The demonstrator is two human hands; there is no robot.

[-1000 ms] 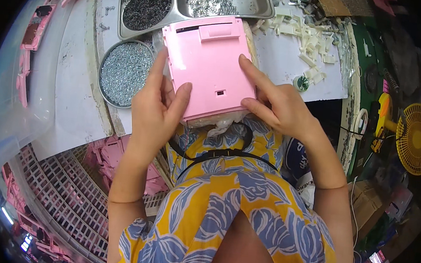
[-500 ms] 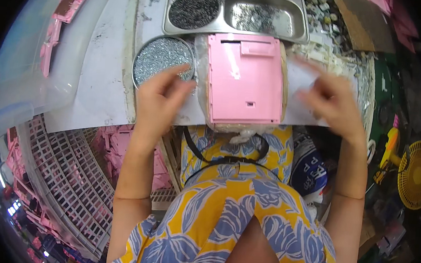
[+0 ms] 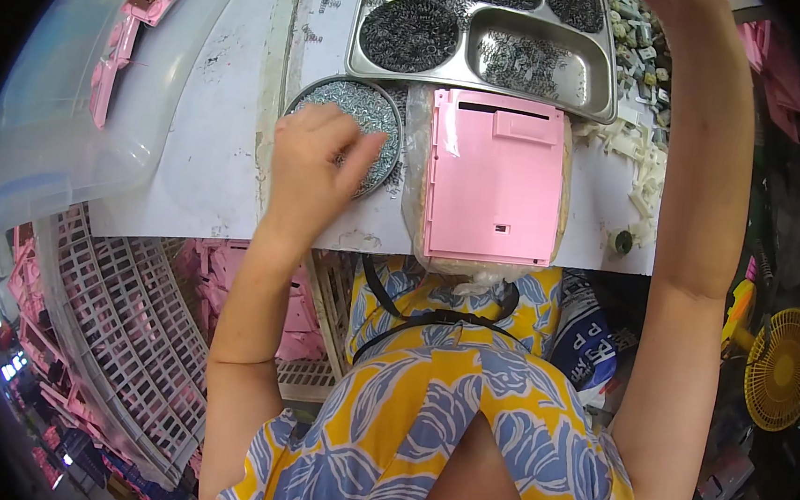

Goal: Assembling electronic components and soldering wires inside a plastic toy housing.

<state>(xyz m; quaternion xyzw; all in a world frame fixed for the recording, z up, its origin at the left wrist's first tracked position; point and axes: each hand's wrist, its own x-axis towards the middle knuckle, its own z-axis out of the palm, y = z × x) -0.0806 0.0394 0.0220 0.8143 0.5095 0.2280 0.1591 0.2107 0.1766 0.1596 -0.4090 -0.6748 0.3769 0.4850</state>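
My left hand (image 3: 318, 154) is over a round dish (image 3: 398, 123) full of small silvery screws (image 3: 360, 101). Its fingers curl down toward them with the thumb to the right, and the fingertips are hidden, so what they pinch does not show. To the right lies a flat pink plastic panel (image 3: 494, 187), with a slot and raised block at its far end, on a pad wrapped in clear plastic (image 3: 417, 157). My right forearm (image 3: 701, 180) stretches far forward along the right side, and the hand itself is beyond the upper edge.
Beyond the panel, a steel compartment tray (image 3: 610, 93) holds dark springs (image 3: 407, 34). Small white parts (image 3: 649, 171) lie on the right. At left are a clear plastic bin (image 3: 51, 147) and a white basket (image 3: 122, 322) near pink pieces. A yellow fan (image 3: 782, 369) stands at right.
My left hand has moved onto the screw dish. My right hand has left the panel's right side and reached far forward, out of view. The whole view has shifted slightly.
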